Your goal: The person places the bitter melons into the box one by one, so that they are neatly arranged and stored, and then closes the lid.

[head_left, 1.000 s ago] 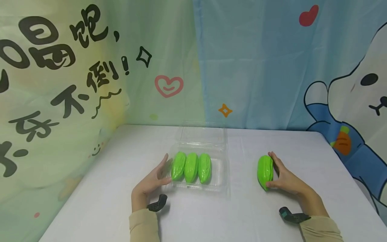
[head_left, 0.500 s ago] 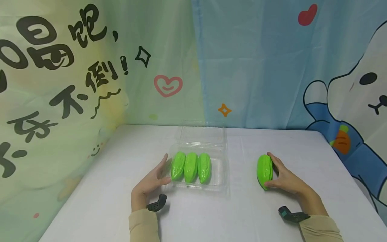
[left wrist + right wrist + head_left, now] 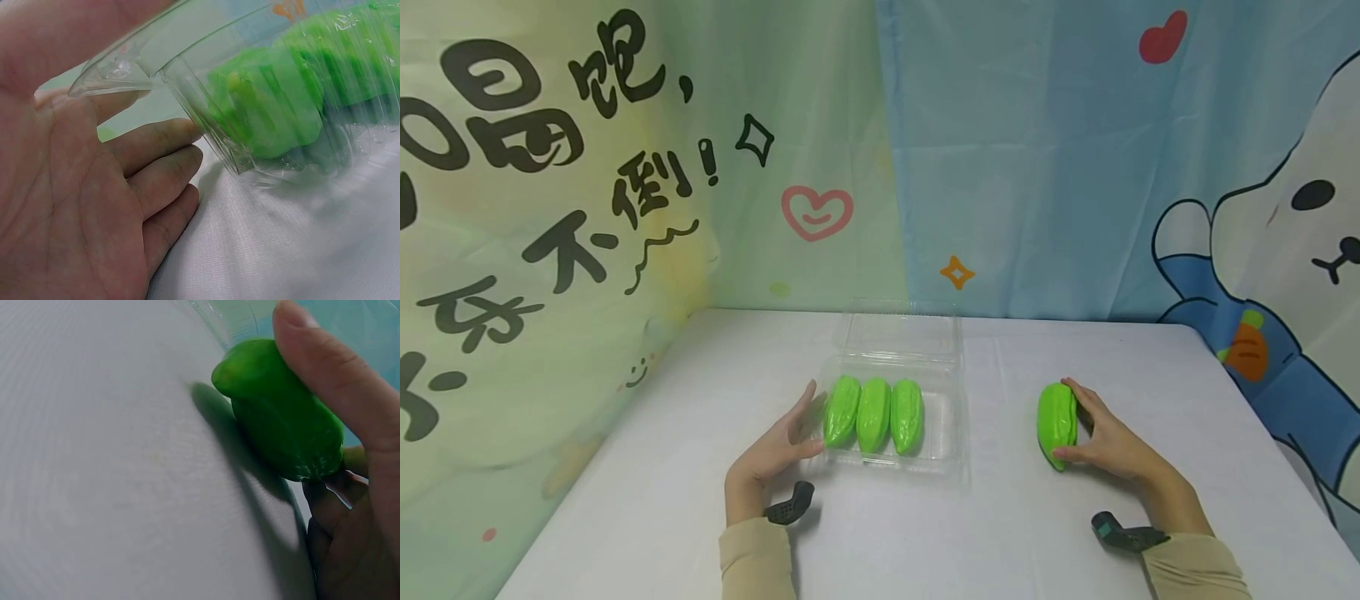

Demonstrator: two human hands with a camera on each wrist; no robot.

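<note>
A clear plastic box (image 3: 943, 417) lies with its lid tipped back. Three green ribbed toy star fruits (image 3: 874, 414) fill its left and middle part side by side. My left hand (image 3: 775, 446) holds the box at its left side, thumb at the front corner; in the left wrist view the fingertips meet the wall below the rim. On the right, my right hand (image 3: 1108, 442) grips a fourth-looking similar star fruit (image 3: 1056, 425) between thumb and fingers. The right wrist view shows this star fruit (image 3: 284, 419) close over the cloth, casting a shadow. Some fingers there are hidden behind it.
White cloth (image 3: 1000, 517) covers the table. The box's raised clear lid (image 3: 902, 333) stands toward the back. Behind the table hangs a printed curtain (image 3: 1000, 167) in green and blue. Dark wrist devices (image 3: 1123, 533) are worn below the hands.
My right thumb has shifted slightly further across the star fruit. The left hand, the box and the fruits in it stay in place.
</note>
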